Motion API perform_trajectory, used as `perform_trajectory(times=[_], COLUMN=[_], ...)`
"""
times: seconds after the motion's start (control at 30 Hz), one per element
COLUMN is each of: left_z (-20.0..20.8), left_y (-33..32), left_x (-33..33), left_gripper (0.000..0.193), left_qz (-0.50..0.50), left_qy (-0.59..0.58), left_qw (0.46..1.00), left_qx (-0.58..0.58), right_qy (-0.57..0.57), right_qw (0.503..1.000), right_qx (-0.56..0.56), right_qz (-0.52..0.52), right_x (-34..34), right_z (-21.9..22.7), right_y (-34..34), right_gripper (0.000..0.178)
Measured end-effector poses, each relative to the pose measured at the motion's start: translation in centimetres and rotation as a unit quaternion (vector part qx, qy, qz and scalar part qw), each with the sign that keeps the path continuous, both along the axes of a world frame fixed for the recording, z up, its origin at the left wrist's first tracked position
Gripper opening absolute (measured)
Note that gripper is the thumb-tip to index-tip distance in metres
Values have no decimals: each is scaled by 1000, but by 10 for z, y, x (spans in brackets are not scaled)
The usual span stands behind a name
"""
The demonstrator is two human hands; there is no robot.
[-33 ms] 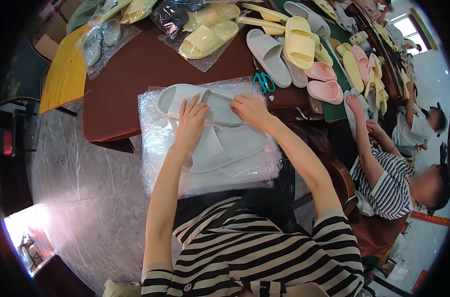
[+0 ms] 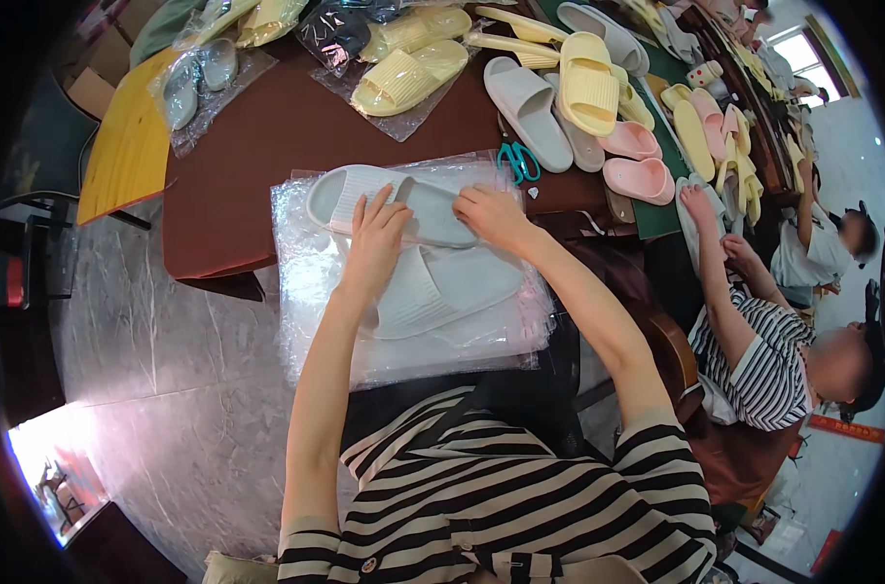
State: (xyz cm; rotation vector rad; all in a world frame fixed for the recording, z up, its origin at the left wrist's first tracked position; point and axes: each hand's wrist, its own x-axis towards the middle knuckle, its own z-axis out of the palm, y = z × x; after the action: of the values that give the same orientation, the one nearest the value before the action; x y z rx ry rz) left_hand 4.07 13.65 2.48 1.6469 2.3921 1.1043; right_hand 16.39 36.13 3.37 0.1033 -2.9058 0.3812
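Observation:
Two light grey slippers lie side by side, toes to the left, on a stack of clear plastic bags [image 2: 311,326] at the table's near edge. Over the ribbed strap of the far slipper [image 2: 431,216] rests my left hand [image 2: 374,238], its fingers spread and slightly bent. My right hand [image 2: 494,216] is closed around the heel of that same slipper, with its fingertips curled at the rim. The near slipper [image 2: 476,282] is touched by neither set of fingers; my left wrist partly covers its toe.
Teal-handled scissors [image 2: 518,164] lie beyond my right hand. Loose grey, yellow and pink slippers [image 2: 640,181] crowd the right of the brown table [image 2: 228,204]. Bagged yellow slippers [image 2: 413,78] lie at the back. A co-worker in a striped shirt [image 2: 754,360] handles a slipper at right.

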Motion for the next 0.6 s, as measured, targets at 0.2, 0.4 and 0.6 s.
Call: perform_trajectory(times=[0.2,0.4,0.6], left_z=[2,4,13], left_y=[0,0,-2], left_x=[1,1,0], left_gripper=[30,30,28], left_qz=[1,-1,-14], left_qy=[11,12,-11], left_qw=[1000,1000,1000], left_qx=[16,23,2], right_qy=[-10,111,-8], right_qw=[1000,925,848], right_qx=[-4,-244,-300], right_qz=[-12,-268,-438], right_x=[9,45,82], right_z=[-1,-26,-50], right_y=[-5,41,109], right_gripper=[9,12,18])
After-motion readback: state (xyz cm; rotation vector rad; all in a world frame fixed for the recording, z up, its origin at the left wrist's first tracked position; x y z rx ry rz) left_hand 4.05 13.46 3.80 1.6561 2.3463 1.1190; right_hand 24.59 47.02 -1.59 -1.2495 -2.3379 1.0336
